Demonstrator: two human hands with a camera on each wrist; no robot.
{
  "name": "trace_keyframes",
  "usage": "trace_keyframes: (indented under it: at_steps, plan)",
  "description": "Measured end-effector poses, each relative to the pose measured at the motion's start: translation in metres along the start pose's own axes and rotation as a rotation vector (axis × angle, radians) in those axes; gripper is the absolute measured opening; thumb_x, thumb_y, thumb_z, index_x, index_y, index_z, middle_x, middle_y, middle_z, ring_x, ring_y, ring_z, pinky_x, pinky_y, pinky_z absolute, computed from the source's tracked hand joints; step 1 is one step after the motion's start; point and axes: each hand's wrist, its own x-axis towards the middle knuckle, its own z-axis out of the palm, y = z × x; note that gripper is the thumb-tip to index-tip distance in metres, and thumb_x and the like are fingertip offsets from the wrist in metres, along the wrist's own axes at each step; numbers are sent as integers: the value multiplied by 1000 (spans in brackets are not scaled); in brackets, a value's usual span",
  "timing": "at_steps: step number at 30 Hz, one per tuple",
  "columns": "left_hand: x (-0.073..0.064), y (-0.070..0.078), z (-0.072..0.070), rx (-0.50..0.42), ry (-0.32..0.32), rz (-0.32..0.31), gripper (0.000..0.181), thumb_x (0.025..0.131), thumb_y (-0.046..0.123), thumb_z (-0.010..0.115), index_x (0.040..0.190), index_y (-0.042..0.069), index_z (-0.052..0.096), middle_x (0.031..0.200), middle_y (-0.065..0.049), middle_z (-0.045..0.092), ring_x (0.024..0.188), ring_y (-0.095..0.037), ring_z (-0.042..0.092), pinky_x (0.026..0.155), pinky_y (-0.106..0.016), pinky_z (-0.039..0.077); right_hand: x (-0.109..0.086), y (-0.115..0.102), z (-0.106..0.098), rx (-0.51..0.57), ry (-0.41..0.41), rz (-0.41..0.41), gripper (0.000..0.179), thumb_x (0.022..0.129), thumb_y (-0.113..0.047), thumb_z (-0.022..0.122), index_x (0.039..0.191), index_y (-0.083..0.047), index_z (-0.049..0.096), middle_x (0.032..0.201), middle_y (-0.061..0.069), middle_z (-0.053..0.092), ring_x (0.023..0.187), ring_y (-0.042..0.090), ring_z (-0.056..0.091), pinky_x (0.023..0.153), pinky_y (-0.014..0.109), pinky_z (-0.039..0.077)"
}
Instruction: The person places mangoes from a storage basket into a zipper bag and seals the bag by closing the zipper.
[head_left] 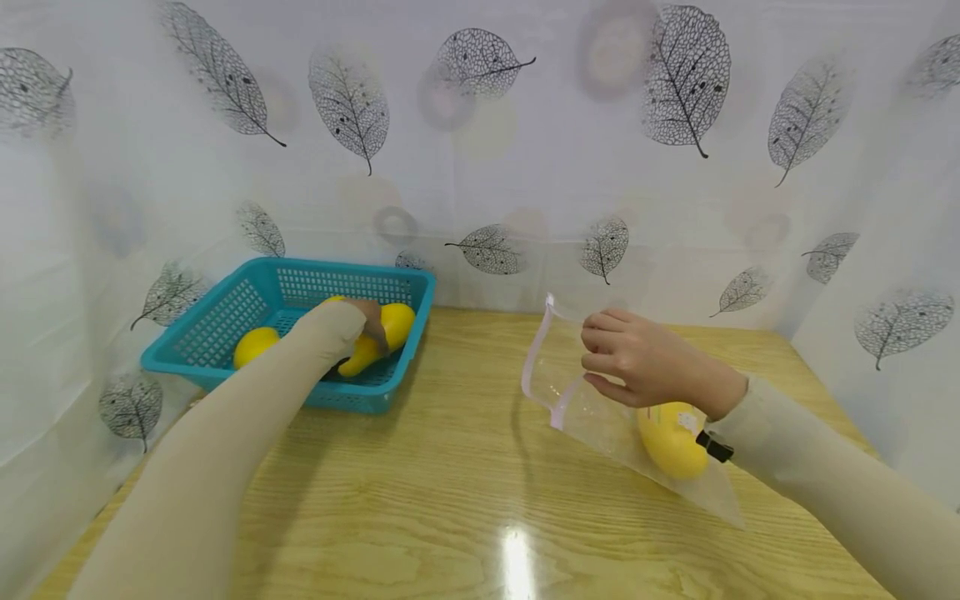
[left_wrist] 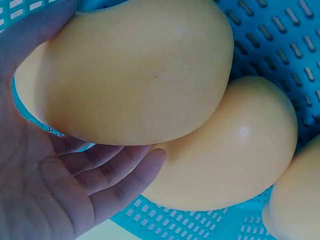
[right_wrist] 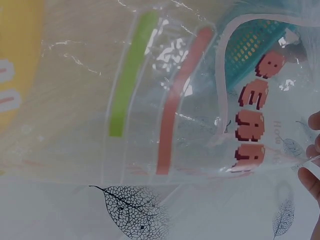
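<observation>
My left hand (head_left: 372, 322) reaches into a blue-green plastic basket (head_left: 345, 268). Thumb above and fingers below, it grips a smooth yellow mango (left_wrist: 145, 75), seen large in the left wrist view. A second yellow mango (left_wrist: 232, 155) lies right beside the fingertips, and a third (left_wrist: 300, 197) is partly cut off by the frame. To the right, my right hand (head_left: 633, 354) pinches the upper edge of a clear zip bag (head_left: 600, 421) near its mouth, which gapes leftward. Inside the bag is one yellow mango (head_left: 670, 446), partly covered by the wrist.
The wooden table (head_left: 450, 467) carries the basket at back left and the bag at right. Another yellow mango (head_left: 256, 345) sits in the basket's left part. A white curtain (head_left: 525, 183) with leaf prints hangs behind and along both sides.
</observation>
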Motion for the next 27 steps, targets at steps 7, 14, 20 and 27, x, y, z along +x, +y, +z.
trace_keyframes:
  at_steps: [7, 14, 20, 27]
  plan:
    - [-2, 2, 4, 1, -7, 9, 78, 77, 34, 70, 136, -2, 35, 129, -22, 47, 108, -31, 51, 86, -43, 51, 1, -1, -2, 2, 15, -4, 36, 98, -26, 37, 68, -14, 52, 73, 3, 47, 78, 21, 48, 72, 36, 43]
    - [-27, 12, 5, -31, -10, 0, 68, 81, 30, 69, 133, -3, 38, 127, -21, 48, 112, -31, 49, 94, -47, 47, 1, -1, -2, 4, 23, -5, 38, 99, -26, 35, 68, -14, 52, 73, 2, 47, 77, 21, 47, 70, 36, 42]
    - [-25, 11, 5, -60, -10, 13, 65, 81, 31, 70, 129, -2, 41, 122, -19, 50, 106, -28, 50, 91, -45, 48, -2, 0, 0, 0, 5, -1, 34, 97, -25, 41, 68, -14, 53, 73, 2, 47, 77, 21, 47, 71, 34, 41]
    - [-4, 2, 9, -48, -16, -8, 83, 73, 35, 77, 135, -3, 36, 130, -21, 47, 115, -33, 49, 93, -50, 47, -1, 0, -1, -2, 4, 0, 34, 97, -25, 40, 69, -13, 53, 72, 3, 47, 77, 21, 47, 71, 34, 41]
